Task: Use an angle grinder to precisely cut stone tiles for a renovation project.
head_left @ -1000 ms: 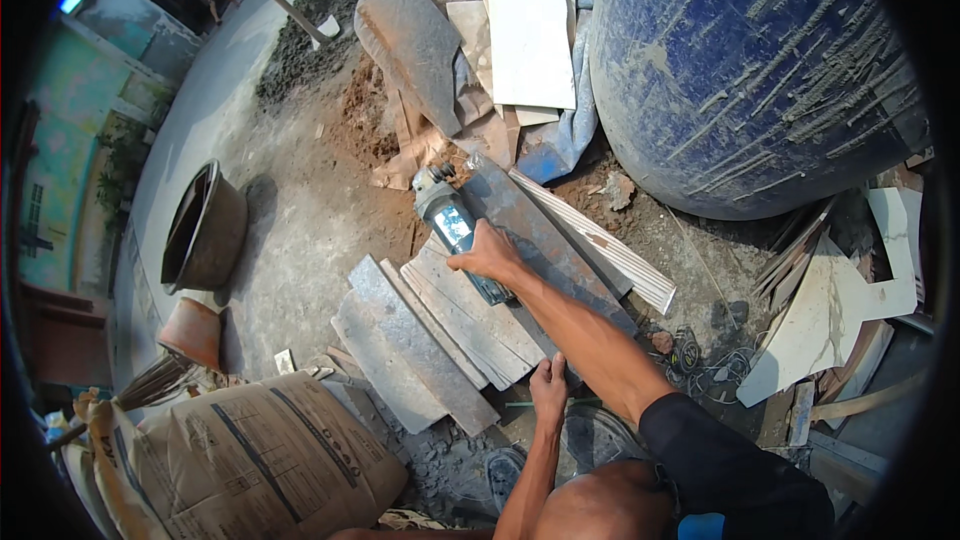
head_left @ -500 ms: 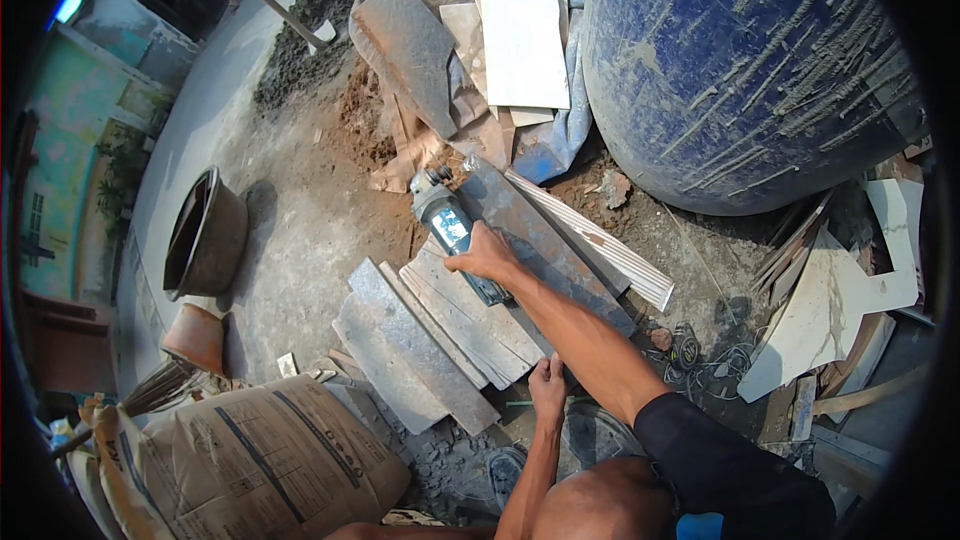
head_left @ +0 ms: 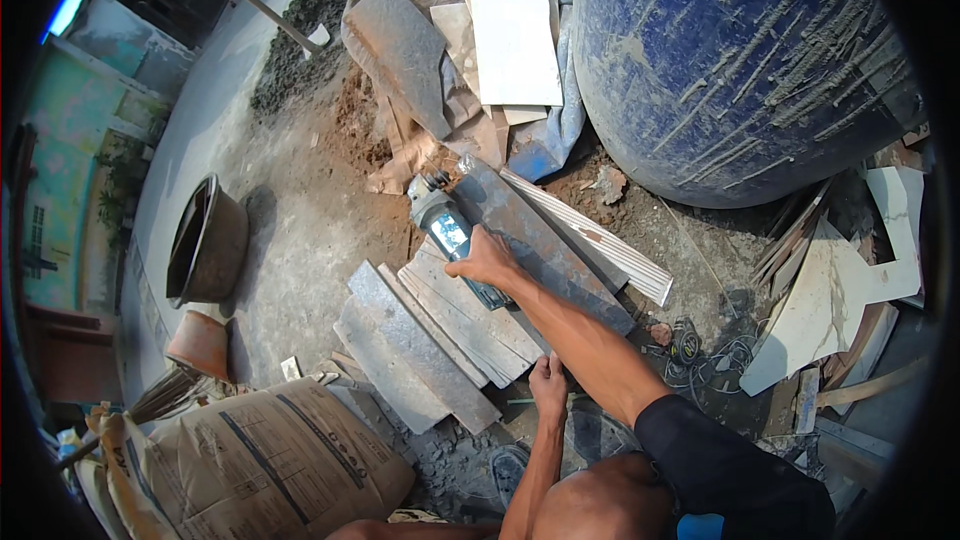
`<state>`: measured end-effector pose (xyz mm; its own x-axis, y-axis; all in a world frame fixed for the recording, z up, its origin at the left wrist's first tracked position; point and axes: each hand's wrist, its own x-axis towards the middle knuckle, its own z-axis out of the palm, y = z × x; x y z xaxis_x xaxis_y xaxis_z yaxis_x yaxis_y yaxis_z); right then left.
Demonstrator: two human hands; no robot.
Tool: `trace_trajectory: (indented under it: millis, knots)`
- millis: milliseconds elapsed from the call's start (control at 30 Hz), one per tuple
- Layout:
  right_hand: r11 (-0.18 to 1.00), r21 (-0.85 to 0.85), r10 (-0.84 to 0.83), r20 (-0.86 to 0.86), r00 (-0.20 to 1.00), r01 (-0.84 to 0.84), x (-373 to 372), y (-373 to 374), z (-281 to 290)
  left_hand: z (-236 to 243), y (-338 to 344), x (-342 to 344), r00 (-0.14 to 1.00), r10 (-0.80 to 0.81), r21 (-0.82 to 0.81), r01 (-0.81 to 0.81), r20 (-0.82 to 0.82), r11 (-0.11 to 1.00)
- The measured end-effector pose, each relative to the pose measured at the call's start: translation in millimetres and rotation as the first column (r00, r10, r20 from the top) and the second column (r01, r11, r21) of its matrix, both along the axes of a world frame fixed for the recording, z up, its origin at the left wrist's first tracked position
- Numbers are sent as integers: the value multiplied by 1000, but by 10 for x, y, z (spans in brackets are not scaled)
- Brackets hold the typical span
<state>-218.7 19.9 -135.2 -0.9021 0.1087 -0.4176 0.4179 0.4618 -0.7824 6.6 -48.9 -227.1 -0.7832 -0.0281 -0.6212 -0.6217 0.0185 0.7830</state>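
My right hand (head_left: 487, 258) is wrapped round the body of an angle grinder (head_left: 450, 230) with a blue and grey casing. The grinder's head (head_left: 430, 185) lies by the far left end of a long grey, stained slab (head_left: 530, 235), with an orange-brown glow or dust around it. I cannot make out the disc's exact contact. Closer to me, my left hand (head_left: 547, 383) is closed beside the near ends of the stacked slabs; what its fingers hold, if anything, is hidden. Several pale stone-like strips (head_left: 465, 315) lie left of the grinder, beside a wider grey piece (head_left: 405, 350).
A big blue, mortar-streaked drum (head_left: 740, 70) stands at the far right. White tiles (head_left: 515, 25) lie on a crumpled sheet. Left are a black tub (head_left: 210, 240), an orange pot (head_left: 200, 343) and a brown paper sack (head_left: 270, 450). Broken tiles (head_left: 820, 290) and tangled wire (head_left: 715, 360) lie right.
The view has shifted slightly. Both hands and the grinder keep almost the same place over the slabs, and the glow or dust at the grinder's head persists.
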Motion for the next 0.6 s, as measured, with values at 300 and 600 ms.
trace_trajectory:
  millis: [300, 600]
  knots:
    - [999, 10, 35, 4, 999, -35, 50, 29, 8, 56, 26, 11, 999, -15, -45, 13, -29, 999]
    - [998, -29, 55, 24, 998, -54, 79, 49, 39, 127, 33, 3, 999, -4, -15, 3, -33, 1000]
